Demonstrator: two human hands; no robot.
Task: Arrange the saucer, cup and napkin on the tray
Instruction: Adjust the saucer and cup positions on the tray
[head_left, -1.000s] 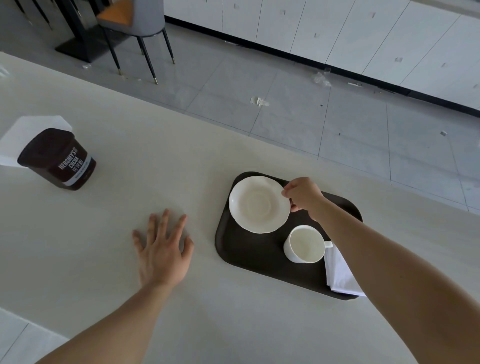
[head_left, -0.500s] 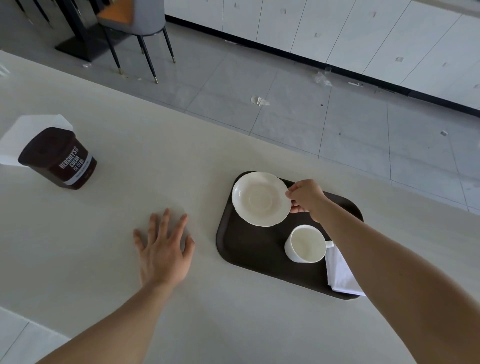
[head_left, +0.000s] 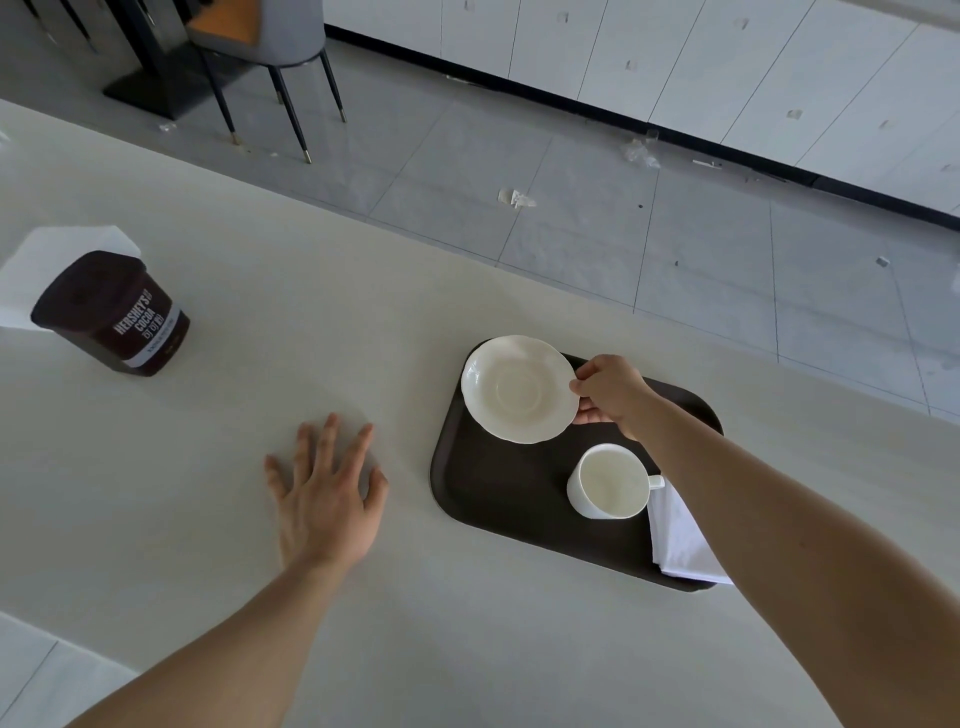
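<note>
Scalloped white saucer (head_left: 519, 388), right hand (head_left: 610, 391) pinching rim

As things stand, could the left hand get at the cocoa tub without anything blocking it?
Probably yes. The left hand lies flat and empty on the table, and only bare tabletop shows between it and the cocoa tub. The tray sits on its other side. Whether the arm stretches that far is a guess.

Dark cocoa tub (head_left: 111, 314) tilted on the pale counter (head_left: 260, 270); perhaps paper (head_left: 62, 249) behind it.
</note>
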